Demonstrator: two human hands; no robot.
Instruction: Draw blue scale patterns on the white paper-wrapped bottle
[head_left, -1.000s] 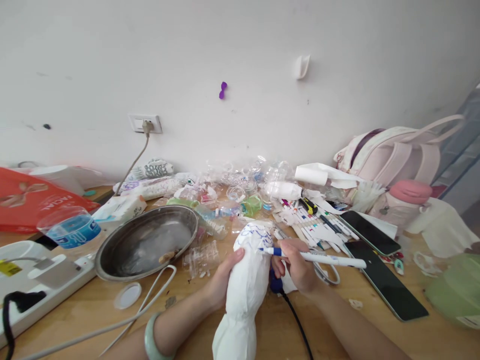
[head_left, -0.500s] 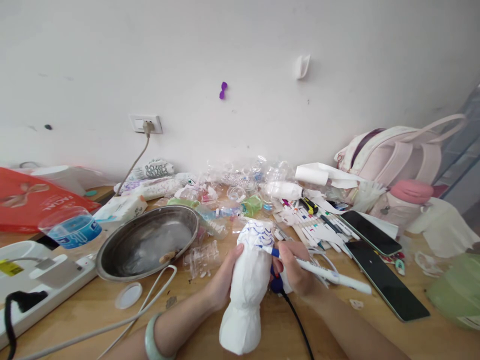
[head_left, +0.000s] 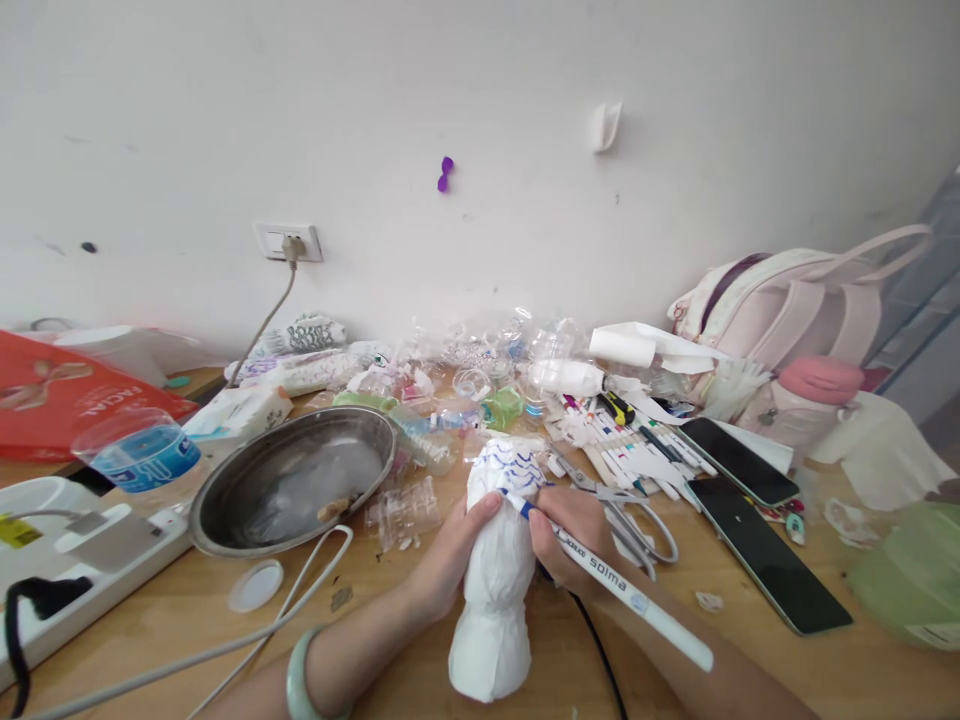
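Observation:
A white paper-wrapped bottle shape [head_left: 495, 600] with a narrow waist is tilted away from me over the table, its upper end marked with blue wavy scallop lines. My left hand [head_left: 450, 555] is closed around its left side, thumb on top near the lines. In my right hand [head_left: 574, 535] a white marker with a blue tip end [head_left: 637, 605] is pinched. The nib meets the paper just below the drawn lines, close to my left thumb. Beyond my right hand lies a pair of grey-handled scissors [head_left: 630, 520], partly covered by the hand.
A metal basin [head_left: 225, 545] stands on the left, near a white power strip [head_left: 90, 600] and cables. Many markers [head_left: 622, 445] and two phones [head_left: 772, 560] lie right. Clear plastic pieces [head_left: 405, 515] and bottles crowd the back; a pink backpack [head_left: 795, 300] leans at the wall.
The marker has swung, its rear end lower and its nib further left, nearer my left thumb. My right hand moved slightly down, and the wrapped bottle shape shifted a little right. More of the scissors shows.

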